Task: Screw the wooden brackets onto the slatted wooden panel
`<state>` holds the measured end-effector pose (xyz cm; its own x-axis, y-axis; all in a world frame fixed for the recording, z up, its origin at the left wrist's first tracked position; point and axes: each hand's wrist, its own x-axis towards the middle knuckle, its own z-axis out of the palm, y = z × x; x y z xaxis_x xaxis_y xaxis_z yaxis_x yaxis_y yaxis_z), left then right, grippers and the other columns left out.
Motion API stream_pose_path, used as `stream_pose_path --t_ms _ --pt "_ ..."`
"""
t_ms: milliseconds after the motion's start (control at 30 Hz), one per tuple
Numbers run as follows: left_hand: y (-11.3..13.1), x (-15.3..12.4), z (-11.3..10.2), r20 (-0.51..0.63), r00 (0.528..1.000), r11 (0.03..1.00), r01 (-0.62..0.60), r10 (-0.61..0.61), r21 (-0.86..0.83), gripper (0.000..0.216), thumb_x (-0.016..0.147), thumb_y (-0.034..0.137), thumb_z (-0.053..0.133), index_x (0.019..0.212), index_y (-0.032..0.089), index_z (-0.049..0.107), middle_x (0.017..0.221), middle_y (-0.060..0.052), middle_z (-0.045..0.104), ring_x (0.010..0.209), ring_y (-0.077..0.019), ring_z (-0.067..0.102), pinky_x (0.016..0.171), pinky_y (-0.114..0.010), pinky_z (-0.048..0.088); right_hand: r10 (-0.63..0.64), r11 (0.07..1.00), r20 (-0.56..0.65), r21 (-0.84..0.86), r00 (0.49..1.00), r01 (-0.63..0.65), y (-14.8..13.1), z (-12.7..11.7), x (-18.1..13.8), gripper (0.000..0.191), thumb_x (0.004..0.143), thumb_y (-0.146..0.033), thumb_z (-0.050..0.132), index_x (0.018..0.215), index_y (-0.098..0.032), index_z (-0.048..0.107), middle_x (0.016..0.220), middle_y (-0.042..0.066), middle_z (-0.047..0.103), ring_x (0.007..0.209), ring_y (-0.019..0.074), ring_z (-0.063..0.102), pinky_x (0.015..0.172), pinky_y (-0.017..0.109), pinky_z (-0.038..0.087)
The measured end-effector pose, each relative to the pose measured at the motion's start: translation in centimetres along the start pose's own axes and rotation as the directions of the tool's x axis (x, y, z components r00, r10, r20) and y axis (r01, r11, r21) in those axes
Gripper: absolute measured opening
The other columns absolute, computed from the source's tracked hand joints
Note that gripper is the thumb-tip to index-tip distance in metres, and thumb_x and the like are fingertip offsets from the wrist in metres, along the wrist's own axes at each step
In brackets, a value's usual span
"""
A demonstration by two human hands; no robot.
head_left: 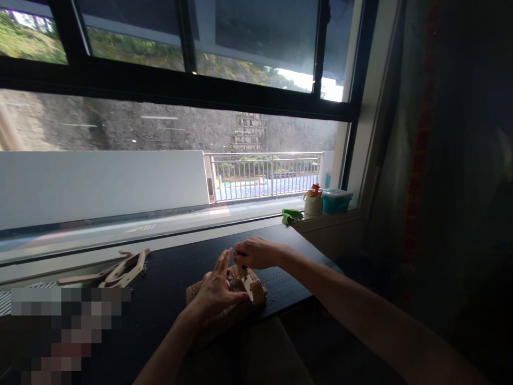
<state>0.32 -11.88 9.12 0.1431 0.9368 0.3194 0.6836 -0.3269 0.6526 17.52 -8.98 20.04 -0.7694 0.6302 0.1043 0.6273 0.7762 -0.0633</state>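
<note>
A small light wooden assembly (255,289) with gear-like parts sits on a wooden base at the near edge of the black table (168,289). My left hand (216,297) rests against its left side, fingers stretched and pressed on it. My right hand (256,252) hovers over the top of the assembly with its fingers closed round a small dark tool or handle that I cannot make out, pointing down into the wood.
Curved wooden pieces (120,268) lie on the table's left. On the window ledge stand a green cloth (292,215), a white jug with a red lid (313,200) and a teal box (336,200). A dark curtain hangs on the right.
</note>
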Motion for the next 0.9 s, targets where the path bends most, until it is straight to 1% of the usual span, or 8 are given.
stream_pose_path --t_ms 100,267,400,500,633,767,833,900 --pt "-0.7 1.1 -0.1 0.027 0.998 0.997 -0.048 0.050 -0.066 0.105 0.055 0.037 0.083 0.146 0.024 0.032 0.137 -0.014 0.055 0.134 -0.0368 0.041 0.112 -0.052 0.025 -0.026 1.000 -0.015 0.006 1.000 0.026 0.1 0.1 0.0 0.026 0.094 -0.032 0.045 0.101 -0.017 0.065 0.084 0.005 0.068 0.076 0.0163 0.060 0.060 0.025 0.031" --pt "-1.9 2.0 0.1 0.097 0.989 0.978 -0.087 0.107 -0.188 0.106 0.059 0.036 0.083 0.148 0.028 0.026 0.127 -0.010 0.062 0.129 -0.0318 0.048 0.108 -0.046 0.036 -0.060 0.998 -0.032 0.032 0.998 0.061 0.7 0.6 0.0 0.025 0.093 -0.030 0.045 0.105 -0.019 0.065 0.082 0.003 0.067 0.072 0.0139 0.057 0.059 0.024 0.029" --pt "-2.4 1.9 0.4 0.108 0.989 0.967 -0.072 0.101 -0.244 0.110 0.062 0.038 0.082 0.150 0.029 0.017 0.115 -0.009 0.064 0.110 -0.0288 0.062 0.092 -0.043 0.051 -0.049 0.998 -0.036 0.048 0.998 0.051 1.1 0.8 0.0 0.025 0.093 -0.030 0.045 0.106 -0.019 0.064 0.083 0.003 0.068 0.072 0.0137 0.057 0.059 0.024 0.030" --pt "-2.7 1.8 0.6 0.090 0.991 0.965 -0.071 0.097 -0.252 0.110 0.061 0.038 0.082 0.149 0.032 0.017 0.117 -0.008 0.059 0.102 -0.0264 0.064 0.085 -0.042 0.055 -0.023 0.999 -0.021 0.043 1.000 0.024 1.3 0.6 0.2 0.025 0.093 -0.032 0.047 0.104 -0.018 0.064 0.086 0.004 0.068 0.074 0.0146 0.059 0.059 0.024 0.031" --pt "-2.9 1.9 0.6 0.073 0.992 0.967 -0.086 0.106 -0.238 0.104 0.060 0.036 0.082 0.146 0.035 0.022 0.118 -0.006 0.054 0.107 -0.0264 0.059 0.088 -0.043 0.053 0.053 0.998 0.007 0.016 0.999 -0.053 0.8 0.3 0.6 0.026 0.093 -0.034 0.046 0.099 -0.017 0.065 0.090 0.007 0.069 0.081 0.0177 0.062 0.062 0.025 0.036" --pt "-2.6 1.8 0.5 0.082 0.992 0.973 -0.076 0.096 -0.216 0.098 0.062 0.036 0.080 0.144 0.031 0.027 0.111 -0.005 0.056 0.108 -0.0273 0.057 0.088 -0.044 0.053 0.227 0.974 0.001 -0.024 0.974 -0.227 -0.6 0.4 1.3 0.035 0.099 -0.036 0.037 0.106 -0.012 0.062 0.097 0.013 0.067 0.089 0.0214 0.063 0.070 0.030 0.045" --pt "-2.3 1.8 0.3 0.080 0.992 0.976 -0.079 0.096 -0.202 0.097 0.061 0.035 0.081 0.143 0.030 0.029 0.112 -0.005 0.056 0.107 -0.0272 0.056 0.088 -0.043 0.052 0.295 0.955 0.013 -0.047 0.955 -0.294 -1.3 0.3 1.6 0.035 0.099 -0.039 0.041 0.110 -0.012 0.060 0.099 0.011 0.065 0.087 0.0194 0.063 0.073 0.034 0.050" --pt "-2.1 1.7 0.2 0.073 0.992 0.978 -0.092 0.107 -0.189 0.097 0.061 0.036 0.080 0.143 0.030 0.030 0.114 -0.005 0.056 0.105 -0.0260 0.057 0.088 -0.043 0.052 0.305 0.950 0.034 -0.073 0.952 -0.302 -1.9 -0.1 1.7 0.035 0.096 -0.042 0.047 0.108 -0.012 0.061 0.098 0.009 0.065 0.085 0.0189 0.063 0.075 0.036 0.051"
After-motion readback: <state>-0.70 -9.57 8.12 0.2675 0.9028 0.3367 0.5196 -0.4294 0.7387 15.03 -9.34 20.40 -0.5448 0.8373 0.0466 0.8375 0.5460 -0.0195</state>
